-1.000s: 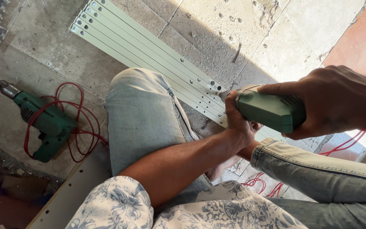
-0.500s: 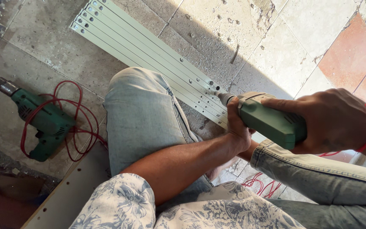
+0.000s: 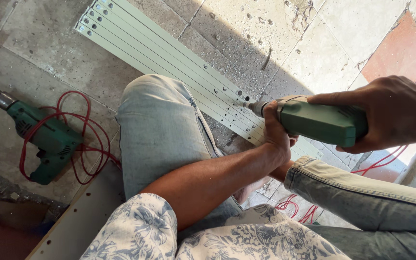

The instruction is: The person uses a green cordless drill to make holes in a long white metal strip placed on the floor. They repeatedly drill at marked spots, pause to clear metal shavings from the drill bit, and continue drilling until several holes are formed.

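Spare drill (image 3: 39, 137), red cord (image 3: 80, 139) looped: trip or snag risk. Strips (image 3: 169, 72) flat on floor, loose; may shift under bit. Left hand (image 3: 275, 137) clamped near chuck: pinch risk. Right hand (image 3: 391, 113) clamped on drill (image 3: 318, 120), bit at strip hole; may skid.

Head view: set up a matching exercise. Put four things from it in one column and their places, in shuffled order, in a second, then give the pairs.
Things:
1. green drill in hand
2. second green drill
3. pale metal strips
4. red cord

Places:
A. looped on the floor around the idle tool
B. lying side by side on the concrete, ends pierced with holes
C. gripped by right hand, left hand at its nose, bit on a strip
D. lying unheld at far left

Pairs: 1-C, 2-D, 3-B, 4-A
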`<state>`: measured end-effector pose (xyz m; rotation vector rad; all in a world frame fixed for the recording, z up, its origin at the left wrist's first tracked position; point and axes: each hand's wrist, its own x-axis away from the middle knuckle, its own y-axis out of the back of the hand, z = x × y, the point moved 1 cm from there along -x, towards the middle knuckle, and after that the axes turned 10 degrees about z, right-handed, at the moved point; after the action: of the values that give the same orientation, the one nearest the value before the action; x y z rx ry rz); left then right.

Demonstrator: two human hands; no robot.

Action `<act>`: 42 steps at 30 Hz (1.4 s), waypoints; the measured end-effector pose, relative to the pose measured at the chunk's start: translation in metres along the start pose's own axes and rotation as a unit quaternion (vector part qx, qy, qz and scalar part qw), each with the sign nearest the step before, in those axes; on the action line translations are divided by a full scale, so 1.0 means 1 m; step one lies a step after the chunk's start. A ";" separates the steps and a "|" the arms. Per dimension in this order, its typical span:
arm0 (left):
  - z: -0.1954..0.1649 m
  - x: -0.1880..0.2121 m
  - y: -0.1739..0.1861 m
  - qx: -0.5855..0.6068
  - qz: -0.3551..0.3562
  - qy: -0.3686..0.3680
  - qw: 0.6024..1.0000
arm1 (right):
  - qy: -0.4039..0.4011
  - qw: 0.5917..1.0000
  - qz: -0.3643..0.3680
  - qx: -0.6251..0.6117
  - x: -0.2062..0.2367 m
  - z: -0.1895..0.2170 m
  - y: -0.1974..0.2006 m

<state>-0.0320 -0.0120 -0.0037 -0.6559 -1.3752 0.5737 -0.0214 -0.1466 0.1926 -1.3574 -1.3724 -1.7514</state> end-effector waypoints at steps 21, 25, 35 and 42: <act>-0.003 -0.001 0.009 0.044 0.037 -0.042 0.997 | 0.001 1.000 -0.012 0.028 0.007 0.030 0.021; -0.002 -0.002 0.010 0.041 0.014 -0.034 0.998 | 0.005 1.000 -0.016 0.021 0.009 0.032 0.021; -0.001 -0.011 0.019 0.026 0.020 -0.021 0.999 | 0.041 0.999 -0.033 0.011 0.004 0.028 0.017; 0.004 0.002 -0.008 -0.038 0.021 0.058 0.997 | 0.020 0.997 0.048 -0.055 0.014 -0.031 0.000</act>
<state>-0.0360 -0.0159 0.0033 -0.7693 -1.2815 0.5115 -0.0380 -0.1727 0.2066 -1.4135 -1.1846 -1.8025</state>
